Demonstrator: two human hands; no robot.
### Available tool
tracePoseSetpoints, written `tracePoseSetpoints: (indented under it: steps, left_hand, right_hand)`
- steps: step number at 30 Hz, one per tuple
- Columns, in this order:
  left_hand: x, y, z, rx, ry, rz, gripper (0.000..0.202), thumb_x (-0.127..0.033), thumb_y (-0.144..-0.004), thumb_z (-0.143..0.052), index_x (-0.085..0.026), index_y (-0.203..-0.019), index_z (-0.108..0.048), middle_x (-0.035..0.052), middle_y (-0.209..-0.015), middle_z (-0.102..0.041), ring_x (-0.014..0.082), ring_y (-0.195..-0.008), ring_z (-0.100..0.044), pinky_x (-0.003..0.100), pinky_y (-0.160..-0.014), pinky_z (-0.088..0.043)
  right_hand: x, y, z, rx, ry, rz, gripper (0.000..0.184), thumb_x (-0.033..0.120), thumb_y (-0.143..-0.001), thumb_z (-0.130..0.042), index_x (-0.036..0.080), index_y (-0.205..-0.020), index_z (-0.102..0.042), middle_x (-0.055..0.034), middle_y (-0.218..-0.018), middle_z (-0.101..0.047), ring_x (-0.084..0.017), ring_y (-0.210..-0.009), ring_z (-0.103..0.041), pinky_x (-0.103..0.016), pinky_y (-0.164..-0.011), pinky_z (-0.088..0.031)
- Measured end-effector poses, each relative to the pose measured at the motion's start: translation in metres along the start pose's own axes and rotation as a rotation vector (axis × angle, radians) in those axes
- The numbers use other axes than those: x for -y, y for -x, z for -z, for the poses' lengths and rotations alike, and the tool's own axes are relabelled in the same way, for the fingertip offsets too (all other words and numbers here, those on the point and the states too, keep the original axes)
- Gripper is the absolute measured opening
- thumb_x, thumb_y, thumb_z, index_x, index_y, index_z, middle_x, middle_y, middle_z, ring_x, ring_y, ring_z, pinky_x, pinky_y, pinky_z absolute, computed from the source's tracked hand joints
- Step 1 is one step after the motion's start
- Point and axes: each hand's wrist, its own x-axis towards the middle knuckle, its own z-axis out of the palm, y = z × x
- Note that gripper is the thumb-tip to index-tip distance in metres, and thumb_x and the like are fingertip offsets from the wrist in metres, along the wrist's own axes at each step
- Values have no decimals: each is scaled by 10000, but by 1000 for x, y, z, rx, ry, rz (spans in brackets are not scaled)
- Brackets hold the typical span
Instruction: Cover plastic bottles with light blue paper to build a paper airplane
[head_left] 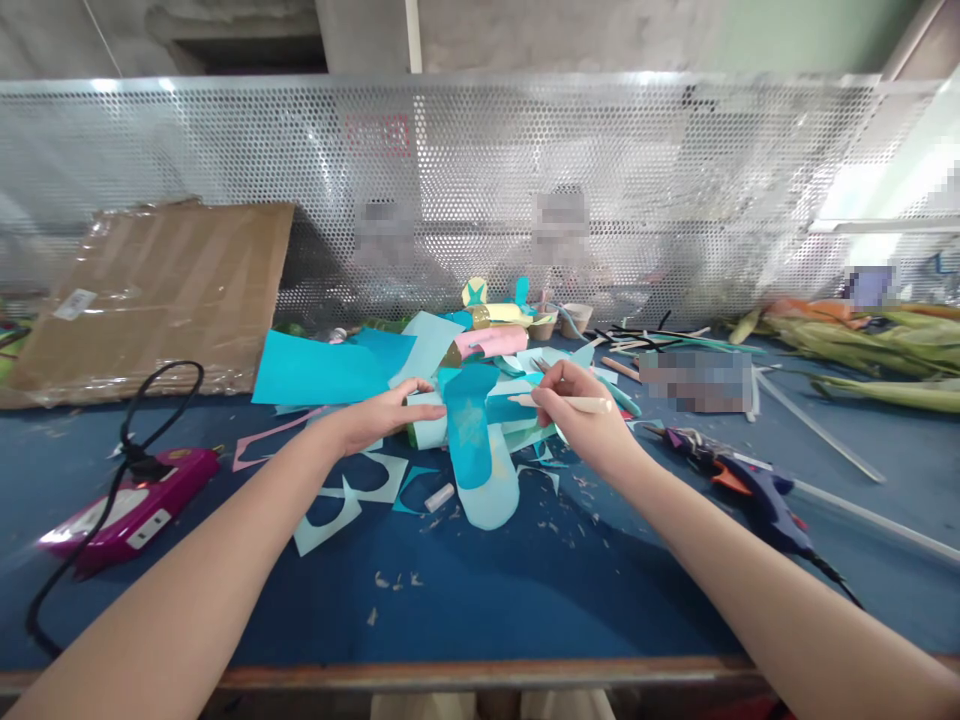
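Observation:
My left hand [386, 412] lies with fingers stretched out, pressing down a pale blue paper piece [429, 428] at the left side of a long teal and light-blue paper shape [480, 455] on the blue table. My right hand [581, 410] is closed round a cream pencil-like stick [577, 403], its tip pointing left toward the teal shape. Several teal and pale blue paper sheets and offcuts [330, 370] are heaped round both hands.
A magenta device with a black cable [127, 505] lies at the left, a blue glue gun [750, 485] at the right. Cardboard [161, 290] leans on the perforated metal screen [480, 190]. Green leaves [862, 345] and thin sticks lie far right. The table's wooden front edge [480, 672] is near.

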Motion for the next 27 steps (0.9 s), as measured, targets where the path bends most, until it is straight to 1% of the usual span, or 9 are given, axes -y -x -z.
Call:
tracePoseSetpoints:
  steps: [5, 9, 12, 17, 23, 27]
  left_hand:
    - [-2, 1, 0, -8, -14, -15, 674, -663, -732, -640, -327, -1275, -422, 68, -1532, -329, 356, -1390, -314, 466, -1069, -336]
    - [0, 0, 0, -4, -1, -1, 687, -680, -720, -646, -352, -1279, -420, 50, -1550, -298, 357, -1420, -250, 478, -1088, -311]
    - [2, -1, 0, -6, -6, 13, 692, -684, -725, -640, -363, -1295, -414, 43, -1558, -288, 371, -1434, -212, 498, -1093, -302]
    - [2, -2, 0, -6, -21, 4, 688, -677, -742, -624, -355, -1310, -409, 44, -1558, -300, 376, -1431, -222, 496, -1090, -321]
    - [2, -1, 0, -23, -17, 5, 735, -686, -717, -639, -339, -1324, -415, 41, -1600, -184, 375, -1452, -161, 476, -1099, -332]
    - [3, -2, 0, -26, -21, 2, 719, -666, -728, -640, -336, -1327, -417, 52, -1599, -176, 386, -1450, -161, 489, -1098, -331]
  right_hand:
    - [0, -2, 1, -25, 57, -2, 133, 286, -685, -528, 244, -648, -406, 65, -514, -439, -125, -518, -385, -292, -544, -317]
    - [-3, -3, 2, -49, 83, -13, 149, 307, -683, -520, 245, -632, -395, 61, -517, -414, -131, -527, -380, -290, -533, -293]
    - [-6, -5, 1, -55, 102, -16, 155, 323, -689, -515, 244, -626, -398, 57, -517, -420, -132, -528, -390, -290, -536, -292]
    - [-7, -5, 0, -56, 107, -15, 150, 327, -700, -508, 242, -631, -404, 57, -514, -431, -132, -519, -406, -290, -534, -296]
    - [-9, -3, 0, -25, 119, 16, 149, 303, -720, -519, 247, -647, -402, 67, -510, -438, -129, -510, -405, -279, -509, -297]
    - [-12, -4, 1, -45, 128, 42, 159, 289, -744, -524, 245, -657, -397, 73, -513, -435, -127, -515, -411, -274, -510, -302]
